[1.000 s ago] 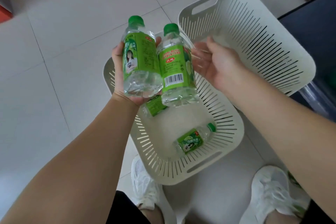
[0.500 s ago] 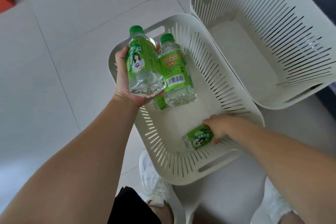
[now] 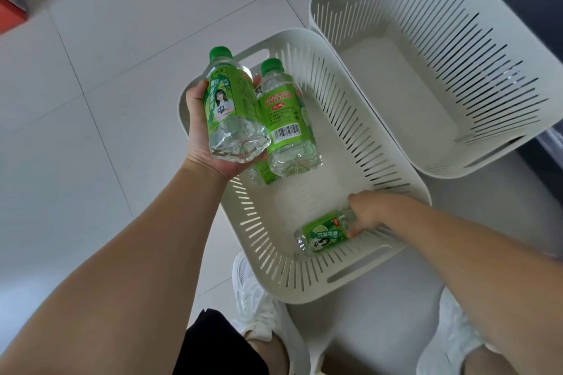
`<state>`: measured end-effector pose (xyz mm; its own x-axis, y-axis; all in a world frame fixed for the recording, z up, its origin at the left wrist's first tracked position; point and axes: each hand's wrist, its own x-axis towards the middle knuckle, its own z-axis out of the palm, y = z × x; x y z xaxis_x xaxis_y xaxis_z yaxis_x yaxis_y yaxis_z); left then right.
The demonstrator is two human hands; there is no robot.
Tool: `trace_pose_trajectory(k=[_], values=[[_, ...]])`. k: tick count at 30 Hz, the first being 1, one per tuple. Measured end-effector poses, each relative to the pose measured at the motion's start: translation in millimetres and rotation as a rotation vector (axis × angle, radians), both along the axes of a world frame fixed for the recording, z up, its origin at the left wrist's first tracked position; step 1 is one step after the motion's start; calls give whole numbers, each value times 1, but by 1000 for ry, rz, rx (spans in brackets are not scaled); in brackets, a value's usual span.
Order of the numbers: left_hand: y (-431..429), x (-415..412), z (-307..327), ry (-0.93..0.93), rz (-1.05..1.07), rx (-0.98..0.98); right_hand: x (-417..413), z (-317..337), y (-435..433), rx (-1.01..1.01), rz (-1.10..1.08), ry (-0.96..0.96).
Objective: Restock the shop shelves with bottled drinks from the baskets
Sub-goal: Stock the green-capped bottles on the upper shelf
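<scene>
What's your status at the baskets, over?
Left hand holds two green-capped bottles. Right hand grips a third bottle lying in the near basket. Fourth bottle partly hidden beneath the pair. Nothing blocks the lift.

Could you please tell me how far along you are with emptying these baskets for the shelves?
Done: the far basket shows no bottles inside. In hand: the left hand holds a first bottle and a second bottle over the near basket; the right hand grips a third bottle lying in it. Left: a fourth bottle lies partly hidden beneath the held pair, and no shelf is in view, so shelving remains.
</scene>
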<state>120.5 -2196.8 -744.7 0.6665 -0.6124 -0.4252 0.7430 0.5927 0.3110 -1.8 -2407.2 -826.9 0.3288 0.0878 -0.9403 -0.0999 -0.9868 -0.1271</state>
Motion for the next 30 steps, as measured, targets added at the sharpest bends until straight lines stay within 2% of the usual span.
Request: trace_pose_trajectory(k=[5,11,12,15,20,24,30], values=[[10,-6,13,-39,-7,-18,-2,16,6,146,-190,-148],[24,-25,43,-18,26,1,-3,73,8,222,-202,-476],[26,-28,48,-21,26,2,0,87,5,243,-241,-521],[29,-34,62,-44,21,28,13,137,-8,388,-544,-632],[23,-47,93,-74,20,32,28,239,-34,502,-722,-822],[13,-61,127,-78,20,33,30,314,-46,742,-985,-859],[-6,-89,180,-130,9,-3,19,401,-16,917,-1034,-953]])
